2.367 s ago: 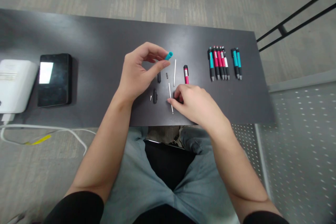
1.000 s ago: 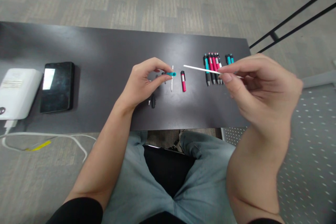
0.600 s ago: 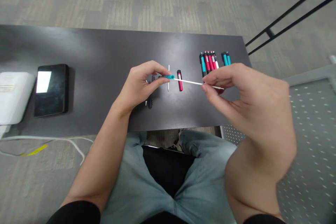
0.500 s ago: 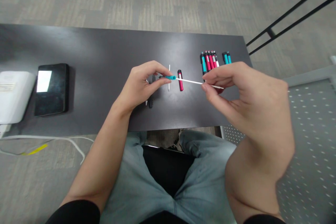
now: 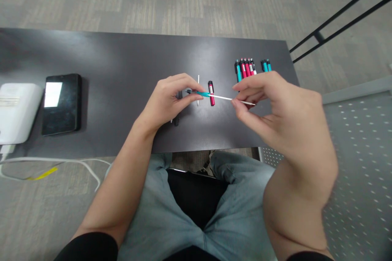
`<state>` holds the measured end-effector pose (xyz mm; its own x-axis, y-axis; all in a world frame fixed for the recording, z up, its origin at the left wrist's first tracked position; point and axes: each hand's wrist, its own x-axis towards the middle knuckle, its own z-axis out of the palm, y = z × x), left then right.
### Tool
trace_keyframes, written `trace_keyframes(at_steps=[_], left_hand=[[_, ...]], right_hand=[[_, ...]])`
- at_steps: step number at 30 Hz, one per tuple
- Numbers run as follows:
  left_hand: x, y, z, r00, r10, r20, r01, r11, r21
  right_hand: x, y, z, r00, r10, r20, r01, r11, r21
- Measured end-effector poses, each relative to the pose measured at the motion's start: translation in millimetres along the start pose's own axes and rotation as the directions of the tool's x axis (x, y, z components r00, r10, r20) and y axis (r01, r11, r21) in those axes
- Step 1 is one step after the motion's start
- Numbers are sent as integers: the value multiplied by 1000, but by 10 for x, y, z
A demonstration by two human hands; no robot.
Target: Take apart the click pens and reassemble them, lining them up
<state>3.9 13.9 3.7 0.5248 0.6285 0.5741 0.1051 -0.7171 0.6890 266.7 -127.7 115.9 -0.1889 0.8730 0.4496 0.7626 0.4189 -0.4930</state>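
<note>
My left hand (image 5: 171, 100) pinches a teal pen barrel (image 5: 202, 94) with a dark clip end. From the barrel's open end runs a thin white ink refill (image 5: 222, 97), its far part pinched by the thumb and forefinger of my right hand (image 5: 284, 118). The refill's pointed tip sticks out past my right fingers. Beneath, on the table, a red pen barrel (image 5: 211, 94) with a black top lies near a second white refill (image 5: 198, 79). Dark grip pieces (image 5: 176, 120) are partly hidden behind my left hand.
A row of red and teal pens (image 5: 245, 68) lies at the table's right, beside two teal ones (image 5: 266, 65). On the left are a black device (image 5: 61, 106) and a white box (image 5: 18, 112) with a white cable (image 5: 61, 159). A perforated grey panel (image 5: 361, 163) stands right.
My right hand has come slightly left, and less of the refill shows between the barrel and my fingers. My left hand and the barrel have shifted a little right.
</note>
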Motion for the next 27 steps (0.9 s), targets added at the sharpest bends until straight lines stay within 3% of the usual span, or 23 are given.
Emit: trace_keyframes(at_steps=[4, 9, 14, 27], left_hand=[[-4, 20, 34, 1000, -4, 21, 5, 1000, -22], [-18, -1, 69, 1000, 16, -8, -16, 997, -76], [-32, 3, 86, 1000, -26, -12, 25, 998, -54], [-2, 36, 106, 995, 31, -96, -46, 986, -160]], right_hand=[[21, -19, 77, 1000, 31, -3, -31, 997, 66], [69, -5, 184, 976, 185, 115, -190, 981, 36], [81, 62, 257, 988, 149, 40, -150, 989, 12], [120, 36, 260, 987, 145, 71, -141, 988, -64]])
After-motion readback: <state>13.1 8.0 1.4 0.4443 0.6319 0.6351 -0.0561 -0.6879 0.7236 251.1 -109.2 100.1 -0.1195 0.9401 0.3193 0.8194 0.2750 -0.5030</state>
